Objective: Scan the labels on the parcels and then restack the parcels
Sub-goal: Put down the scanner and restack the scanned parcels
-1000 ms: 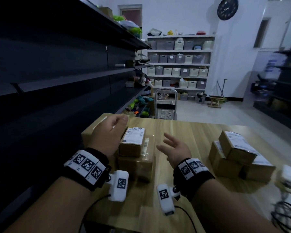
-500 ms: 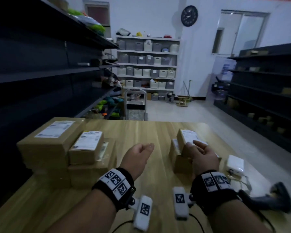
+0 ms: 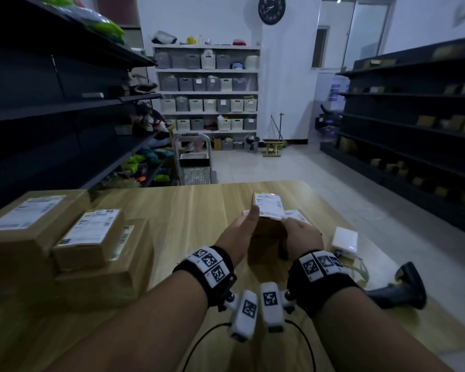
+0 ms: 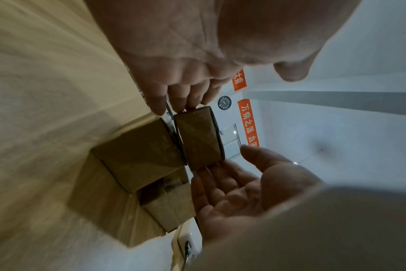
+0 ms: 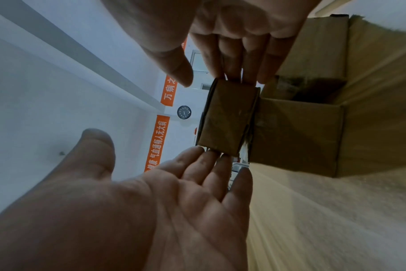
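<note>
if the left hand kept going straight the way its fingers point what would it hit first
Nothing new: the left hand fingertips already touch the small parcel, pressed between both hands.

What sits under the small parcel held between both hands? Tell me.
Under the small parcel sit more cardboard parcels on the table. Their labels are mostly covered.

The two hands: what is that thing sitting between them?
A small cardboard parcel sits between them, held by the fingers of the left hand and right hand at opposite ends. Both wrist views show it; the head view shows its white label facing up.
</note>
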Tool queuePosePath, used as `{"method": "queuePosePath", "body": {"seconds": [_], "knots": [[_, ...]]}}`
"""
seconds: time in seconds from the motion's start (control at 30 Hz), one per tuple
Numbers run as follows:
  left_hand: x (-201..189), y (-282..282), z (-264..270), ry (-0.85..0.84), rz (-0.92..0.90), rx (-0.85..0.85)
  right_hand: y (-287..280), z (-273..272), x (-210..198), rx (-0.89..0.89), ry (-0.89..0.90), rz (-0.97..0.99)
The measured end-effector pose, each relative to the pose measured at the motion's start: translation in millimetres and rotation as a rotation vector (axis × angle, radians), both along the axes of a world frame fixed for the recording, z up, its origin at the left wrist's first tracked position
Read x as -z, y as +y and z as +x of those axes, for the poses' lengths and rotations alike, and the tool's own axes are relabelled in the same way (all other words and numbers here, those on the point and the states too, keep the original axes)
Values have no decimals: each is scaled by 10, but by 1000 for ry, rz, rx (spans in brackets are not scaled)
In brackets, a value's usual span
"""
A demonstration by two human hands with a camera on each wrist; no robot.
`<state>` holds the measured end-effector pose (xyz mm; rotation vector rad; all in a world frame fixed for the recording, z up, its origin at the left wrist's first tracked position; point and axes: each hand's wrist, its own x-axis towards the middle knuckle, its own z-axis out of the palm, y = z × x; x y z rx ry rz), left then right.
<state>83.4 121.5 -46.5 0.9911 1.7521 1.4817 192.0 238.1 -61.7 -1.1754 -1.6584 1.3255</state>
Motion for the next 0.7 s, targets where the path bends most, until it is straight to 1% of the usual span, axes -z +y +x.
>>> {"method": "queuePosePath", "body": {"seconds": [0.1, 0.17, 0.2, 0.3, 0.4, 0.5, 0.6, 0.7], "knots": [[19, -97, -13, -12, 5, -23, -24, 19, 6, 1, 22, -3], [28, -250, -65, -18, 18, -81, -127, -48, 1, -12, 57, -26], [27, -305, -74, -6, 30, -104, -165, -67, -4, -11, 83, -42], [-75, -686, -152, 42, 82, -205, -434, -291, -64, -89, 197, -76], [-228, -1087, -280, 147, 97, -341, -805, -552, -170, -182, 295, -75], [-386, -1514, -466, 260, 80, -435, -1191, -841, -281, -280, 323, -87], [-550, -1923, -711, 355, 20, -549, -1571, -1152, -395, -377, 360, -100], [-721, -2274, -917, 423, -35, -609, -1906, -1436, -481, -451, 367, -75]]}}
